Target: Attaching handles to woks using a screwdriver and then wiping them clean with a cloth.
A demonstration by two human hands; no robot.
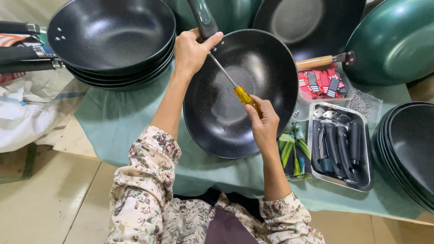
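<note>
A black non-stick wok (226,122) lies tilted before me on a pale green cloth. My left hand (192,49) grips its dark handle (203,18) at the rim, thumb over the joint. My right hand (262,122) holds a screwdriver (242,94) with a yellow handle; its steel shaft runs up and left to the screws where the handle meets the wok. Both sleeves are floral.
A stack of black woks (113,40) sits at far left, more stacked pans (407,149) at right, green woks (393,40) behind. A metal tray (364,180) holds black handles. A clear box (323,83) holds red packets, beside small screws (359,105).
</note>
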